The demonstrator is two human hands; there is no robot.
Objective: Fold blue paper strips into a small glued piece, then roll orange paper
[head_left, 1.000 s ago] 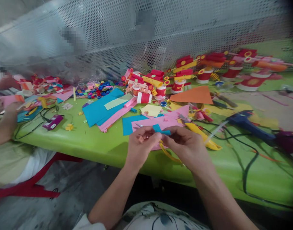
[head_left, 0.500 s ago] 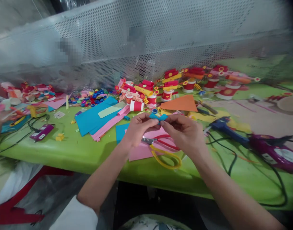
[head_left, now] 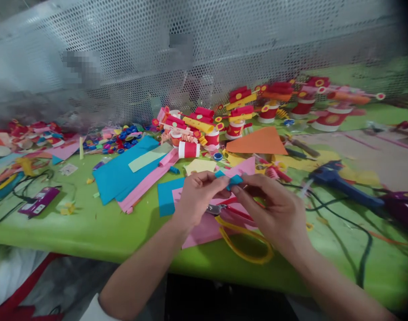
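Note:
Between the fingertips of my left hand [head_left: 197, 198] and my right hand [head_left: 277, 207] is a small piece of blue paper [head_left: 235, 180], pinched from both sides and bent. Its lower part is hidden behind my fingers. Under my hands lie scissors with one red and one yellow handle [head_left: 247, 254], resting on pink paper [head_left: 200, 232]. A blue sheet [head_left: 165, 198] sticks out beneath the pink one, left of my left hand. Just beyond my hands is a pale yellow paper piece [head_left: 200, 166].
A blue glue gun [head_left: 347, 183] with its cable lies at the right. Paper-cup models [head_left: 235, 129] stand along the perforated metal panel [head_left: 224, 53]. Blue sheets [head_left: 113, 178], an orange sheet [head_left: 257, 141] and a purple power box [head_left: 39, 201] lie on the green table [head_left: 130, 236].
My view has moved closer and tilted slightly. The blue paper is now more folded between my fingers, and my right hand has turned a little. The co-worker's hand at the left has gone from view.

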